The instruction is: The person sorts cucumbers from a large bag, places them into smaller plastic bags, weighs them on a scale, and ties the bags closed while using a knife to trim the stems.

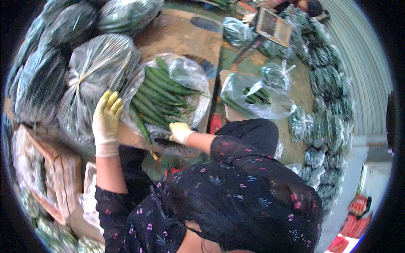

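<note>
A pile of long green cucumbers lies on a clear plastic sheet or opened bag on a board before me. My left hand, in a pale yellow glove, is raised at the pile's left, beside a large tied plastic bag, fingers apart and slightly bent. My right hand, also gloved, has curled fingers at the pile's lower right edge; what they hold is hidden. A single cucumber sticks out between my hands toward the near edge.
Filled bags stack at the left, crates below them. At right, a loose bag with cucumbers lies on a board, and rows of bundled bags line a metal wall. Another person is at top right near a tilted crate.
</note>
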`<state>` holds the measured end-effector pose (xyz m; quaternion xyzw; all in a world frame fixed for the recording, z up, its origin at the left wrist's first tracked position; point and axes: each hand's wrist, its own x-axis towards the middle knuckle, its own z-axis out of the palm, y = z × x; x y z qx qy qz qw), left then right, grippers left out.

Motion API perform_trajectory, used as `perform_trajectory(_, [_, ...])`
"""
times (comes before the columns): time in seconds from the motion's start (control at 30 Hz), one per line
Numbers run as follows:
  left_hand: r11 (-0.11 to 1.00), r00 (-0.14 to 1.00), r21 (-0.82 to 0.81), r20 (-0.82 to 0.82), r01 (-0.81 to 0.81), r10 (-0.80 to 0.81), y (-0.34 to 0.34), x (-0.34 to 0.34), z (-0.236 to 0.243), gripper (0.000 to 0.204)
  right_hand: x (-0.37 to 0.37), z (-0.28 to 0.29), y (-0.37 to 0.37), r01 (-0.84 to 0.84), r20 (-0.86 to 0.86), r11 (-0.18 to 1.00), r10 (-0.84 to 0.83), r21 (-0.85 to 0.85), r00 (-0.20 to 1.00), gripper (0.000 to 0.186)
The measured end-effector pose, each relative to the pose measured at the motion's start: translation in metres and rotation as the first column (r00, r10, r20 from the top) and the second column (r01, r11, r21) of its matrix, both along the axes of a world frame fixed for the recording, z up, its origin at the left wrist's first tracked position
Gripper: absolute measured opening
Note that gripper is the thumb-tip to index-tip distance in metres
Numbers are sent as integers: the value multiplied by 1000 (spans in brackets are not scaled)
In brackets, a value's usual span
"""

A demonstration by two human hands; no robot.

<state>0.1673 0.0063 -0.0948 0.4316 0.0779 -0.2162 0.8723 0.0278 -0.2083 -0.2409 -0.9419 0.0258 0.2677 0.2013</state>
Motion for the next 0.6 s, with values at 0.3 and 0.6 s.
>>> perform_trajectory(0.3, [999,999,41,-53,1,1,-8,5,-4,39,13,20,-25,249,6,919,-263,305,965,45])
perform_trajectory(0.6, [995,996,53,-47,83,-80,-27,9,-11,36,4,136,-81,481,81,658,-634,579,769,34])
